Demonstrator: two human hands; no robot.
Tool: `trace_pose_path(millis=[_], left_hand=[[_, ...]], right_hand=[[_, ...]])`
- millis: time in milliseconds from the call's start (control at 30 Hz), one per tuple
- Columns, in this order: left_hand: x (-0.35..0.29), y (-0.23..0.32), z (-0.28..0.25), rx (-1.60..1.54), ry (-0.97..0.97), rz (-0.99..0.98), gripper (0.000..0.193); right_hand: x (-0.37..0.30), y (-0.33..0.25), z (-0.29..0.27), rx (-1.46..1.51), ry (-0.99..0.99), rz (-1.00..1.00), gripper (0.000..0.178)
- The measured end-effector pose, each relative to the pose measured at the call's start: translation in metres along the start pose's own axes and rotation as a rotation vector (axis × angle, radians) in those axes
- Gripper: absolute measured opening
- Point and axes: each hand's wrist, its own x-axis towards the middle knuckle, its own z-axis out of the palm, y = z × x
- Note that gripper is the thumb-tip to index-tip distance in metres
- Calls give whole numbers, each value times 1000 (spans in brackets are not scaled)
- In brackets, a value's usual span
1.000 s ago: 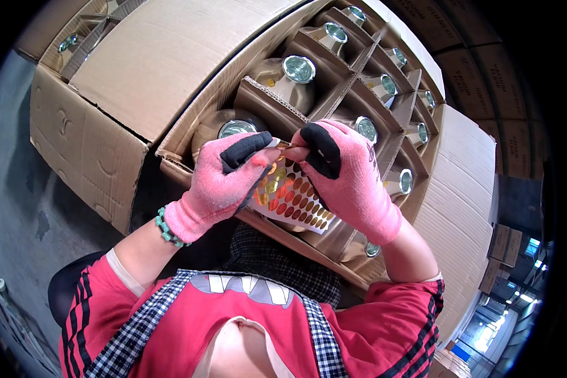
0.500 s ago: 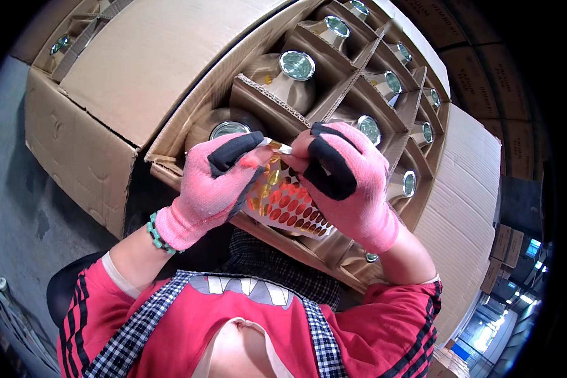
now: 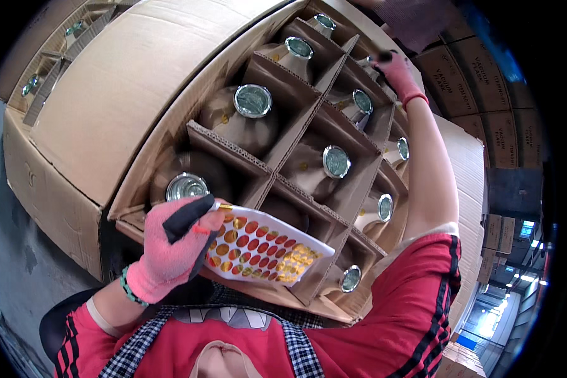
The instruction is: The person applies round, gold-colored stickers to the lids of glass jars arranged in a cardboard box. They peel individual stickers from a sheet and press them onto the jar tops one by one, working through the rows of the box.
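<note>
My left hand (image 3: 176, 246), in a pink glove with black fingertips, grips the left corner of a white sheet of stickers (image 3: 264, 249) between thumb and fingers. The stickers are small, shiny ovals in red and gold. At the far right of the open carton, my right hand (image 3: 397, 74), gloved in pink too, reaches over a glass flask liner (image 3: 366, 65). Its blurred fingertips are drawn together at the liner's mouth; whatever they hold is too small or hidden to make out. Below the sheet's left end, another glass flask liner (image 3: 188, 188) stands in the nearest left compartment.
Cardboard dividers (image 3: 277, 165) split the carton into compartments holding several silvery-rimmed liners (image 3: 253, 102). A carton flap (image 3: 142, 69) spreads to the left, beside another carton (image 3: 50, 157). Stacked brown cartons (image 3: 463, 79) stand at the far right. Another person's dark glove (image 3: 416, 22) shows at the top.
My right hand has left the sticker sheet and stretched out to the far right side of the carton. My left hand has come lower and leftward, still with the sheet. The view has shifted.
</note>
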Motion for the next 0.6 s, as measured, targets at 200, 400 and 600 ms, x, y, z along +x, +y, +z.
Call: trace_pose_path(millis=[200,400,600], left_hand=[[-4,-8,-15,282,-58,209,19],[-5,-4,-13,249,-73,131,13],[-3,-8,-8,36,-28,110,17]], right_hand=[[25,-39,17,88,-515,-51,22],[14,-67,12,-465,-291,-68,30],[-7,-71,-1,-425,152,4,33]])
